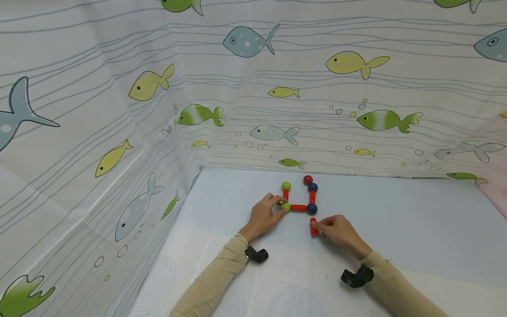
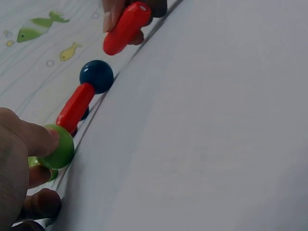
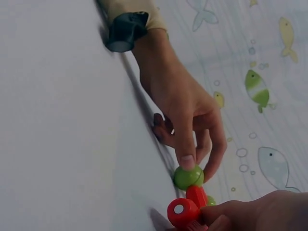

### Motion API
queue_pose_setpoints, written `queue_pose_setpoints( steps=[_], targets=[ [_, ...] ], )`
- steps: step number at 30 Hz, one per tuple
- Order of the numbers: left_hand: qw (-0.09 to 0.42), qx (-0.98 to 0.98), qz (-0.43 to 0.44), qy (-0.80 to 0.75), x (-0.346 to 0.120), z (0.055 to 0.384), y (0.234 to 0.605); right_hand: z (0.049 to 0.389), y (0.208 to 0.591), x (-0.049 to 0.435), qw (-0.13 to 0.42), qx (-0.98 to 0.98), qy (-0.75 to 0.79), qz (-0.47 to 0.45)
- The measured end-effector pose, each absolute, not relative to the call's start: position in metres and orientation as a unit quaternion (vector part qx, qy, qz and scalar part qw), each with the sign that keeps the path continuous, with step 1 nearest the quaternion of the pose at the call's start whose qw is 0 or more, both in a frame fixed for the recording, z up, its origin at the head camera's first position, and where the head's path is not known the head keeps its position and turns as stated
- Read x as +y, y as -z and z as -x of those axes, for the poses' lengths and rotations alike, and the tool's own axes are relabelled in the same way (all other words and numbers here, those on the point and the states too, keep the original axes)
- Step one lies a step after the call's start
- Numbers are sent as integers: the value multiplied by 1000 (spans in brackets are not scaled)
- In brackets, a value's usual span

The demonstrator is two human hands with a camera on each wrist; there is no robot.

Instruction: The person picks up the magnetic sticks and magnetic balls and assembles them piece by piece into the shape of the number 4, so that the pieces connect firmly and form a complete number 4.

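My left hand pinches the near green ball between thumb and fingers. From that ball a red rod runs right to a blue ball, and a second red rod runs back to another green ball. Behind the blue ball, a third red rod leads to a farther blue ball, with a red ball against it. My right hand holds a loose red rod just in front of the near blue ball; its end has a silvery disc.
A pale sheet covers the work surface. Behind it and to the left rises a fish-printed curtain. Both wrists carry a dark strapped device, such as the one on the right wrist.
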State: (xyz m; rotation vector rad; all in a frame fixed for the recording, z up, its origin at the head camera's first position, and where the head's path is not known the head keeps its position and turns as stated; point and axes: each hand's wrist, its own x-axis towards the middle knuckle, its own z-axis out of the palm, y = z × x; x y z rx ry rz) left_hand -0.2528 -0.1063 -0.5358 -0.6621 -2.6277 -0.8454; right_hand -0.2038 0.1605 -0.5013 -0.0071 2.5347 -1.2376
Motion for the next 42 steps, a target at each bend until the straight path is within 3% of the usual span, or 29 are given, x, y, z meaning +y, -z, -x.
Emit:
queue_pose_setpoints(
  steps=[18, 29, 35, 42],
  targets=[
    [139, -912, 229, 309, -109, 254, 536, 217, 509, 151, 161, 857, 487, -52],
    [135, -914, 224, 311, -111, 253, 536, 217, 514, 149, 142, 882, 449, -32],
    [144, -911, 230, 311, -110, 253, 538, 218, 510, 152, 159, 887, 432, -16],
    [151, -907, 241, 309, -109, 256, 541, 233, 500, 169, 156, 898, 412, -14]
  ],
)
